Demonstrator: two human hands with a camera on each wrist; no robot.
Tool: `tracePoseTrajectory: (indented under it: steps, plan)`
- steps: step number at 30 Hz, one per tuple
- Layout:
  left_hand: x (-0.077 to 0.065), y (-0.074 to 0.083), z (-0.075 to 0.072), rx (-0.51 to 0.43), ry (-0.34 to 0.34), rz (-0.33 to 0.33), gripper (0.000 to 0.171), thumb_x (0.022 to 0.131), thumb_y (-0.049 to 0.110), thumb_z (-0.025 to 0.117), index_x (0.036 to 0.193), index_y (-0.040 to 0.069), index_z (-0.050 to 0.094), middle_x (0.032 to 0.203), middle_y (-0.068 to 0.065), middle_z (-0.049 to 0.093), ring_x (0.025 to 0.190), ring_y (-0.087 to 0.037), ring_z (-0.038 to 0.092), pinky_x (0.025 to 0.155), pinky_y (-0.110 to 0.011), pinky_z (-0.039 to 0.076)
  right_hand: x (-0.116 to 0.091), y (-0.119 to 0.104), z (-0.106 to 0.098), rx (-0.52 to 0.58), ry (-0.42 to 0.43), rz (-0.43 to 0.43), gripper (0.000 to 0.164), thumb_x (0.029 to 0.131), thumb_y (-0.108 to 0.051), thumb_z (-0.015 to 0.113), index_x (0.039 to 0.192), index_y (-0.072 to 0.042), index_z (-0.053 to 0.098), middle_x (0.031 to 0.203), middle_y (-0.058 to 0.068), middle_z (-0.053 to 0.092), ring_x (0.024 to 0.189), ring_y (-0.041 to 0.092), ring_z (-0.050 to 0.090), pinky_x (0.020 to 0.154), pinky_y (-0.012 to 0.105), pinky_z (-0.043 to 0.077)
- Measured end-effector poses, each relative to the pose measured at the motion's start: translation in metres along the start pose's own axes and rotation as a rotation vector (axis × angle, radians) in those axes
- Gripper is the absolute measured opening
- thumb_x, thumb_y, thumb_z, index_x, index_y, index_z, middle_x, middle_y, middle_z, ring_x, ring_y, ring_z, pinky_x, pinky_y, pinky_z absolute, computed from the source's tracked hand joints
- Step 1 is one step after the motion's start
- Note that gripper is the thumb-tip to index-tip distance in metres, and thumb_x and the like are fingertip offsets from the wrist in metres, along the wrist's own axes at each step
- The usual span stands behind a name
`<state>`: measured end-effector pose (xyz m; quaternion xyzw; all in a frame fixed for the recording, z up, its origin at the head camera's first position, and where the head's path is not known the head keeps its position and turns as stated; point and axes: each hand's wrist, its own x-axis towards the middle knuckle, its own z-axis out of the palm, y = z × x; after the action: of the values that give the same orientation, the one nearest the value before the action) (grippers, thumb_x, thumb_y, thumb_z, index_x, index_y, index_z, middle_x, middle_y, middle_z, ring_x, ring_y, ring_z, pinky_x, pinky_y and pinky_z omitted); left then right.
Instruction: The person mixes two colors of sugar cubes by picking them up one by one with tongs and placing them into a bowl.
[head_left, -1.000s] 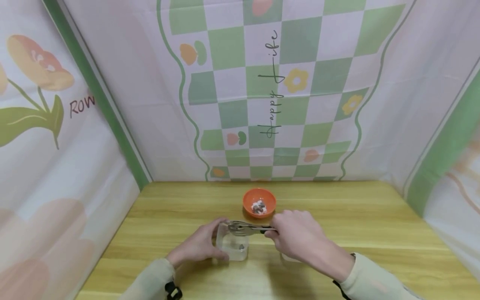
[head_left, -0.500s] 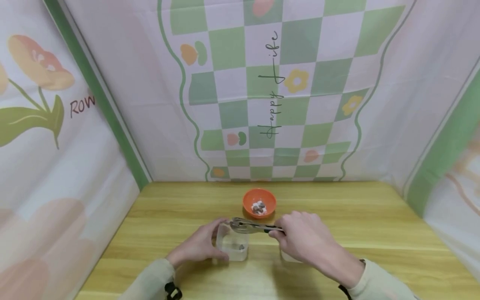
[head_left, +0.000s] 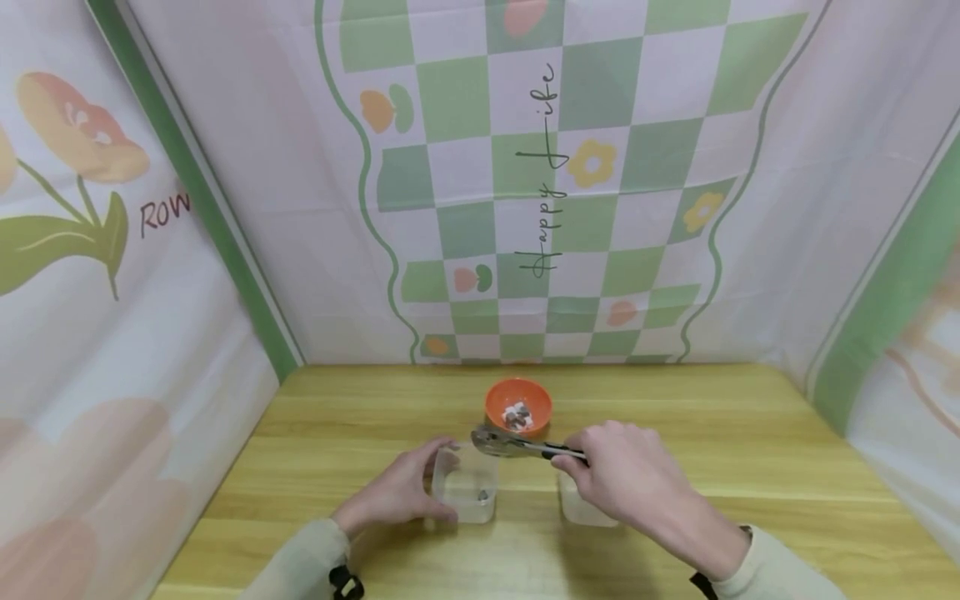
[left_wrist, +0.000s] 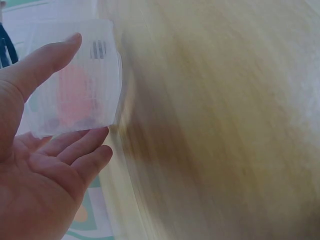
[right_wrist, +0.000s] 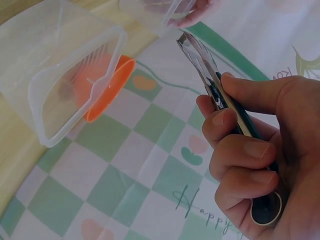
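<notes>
My left hand (head_left: 401,487) holds a clear square plastic container (head_left: 467,512) at its left side, thumb at the near corner and fingers at the far one. Inside it lies one small dark piece (head_left: 483,495). With curled fingers, my right hand (head_left: 630,479) grips metal tongs (head_left: 517,447) with dark handles. The head of the tongs overlaps the front rim of an orange bowl (head_left: 492,400) in the head view. In the right wrist view, the tongs' arms (right_wrist: 201,62) are close together. White and dark pieces (head_left: 517,413) sit in the bowl.
A second clear plastic container (head_left: 588,512) stands partly behind my right hand, to the right of the first. All of it stands on a wood-grain table (head_left: 360,417). A green checkered cloth (head_left: 525,250) hangs behind the table, with printed cloth at both sides.
My right hand has moved right, bringing the tongs from over the left container toward the bowl's front rim. More of the second container shows. The left hand and its container stay in place.
</notes>
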<state>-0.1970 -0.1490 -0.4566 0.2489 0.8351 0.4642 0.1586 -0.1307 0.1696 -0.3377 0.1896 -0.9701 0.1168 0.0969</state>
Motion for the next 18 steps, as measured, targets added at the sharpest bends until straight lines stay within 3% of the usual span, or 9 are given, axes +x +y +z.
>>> tracePoseTrajectory:
  steps: [18]
  plan:
    - [-0.001,0.001,-0.001,-0.018,-0.006,0.037,0.098,0.072,0.011,0.097,0.155,0.009,0.044,0.144,-0.017,0.060,0.132,-0.036,0.059,0.110,-0.055,0.048,0.013,0.027,-0.005,-0.019,-0.005,0.058,0.020,0.099,-0.033,0.074,0.082,-0.022,0.075,0.054,-0.010,0.045,0.044,0.007,0.038,0.040,0.028,0.033]
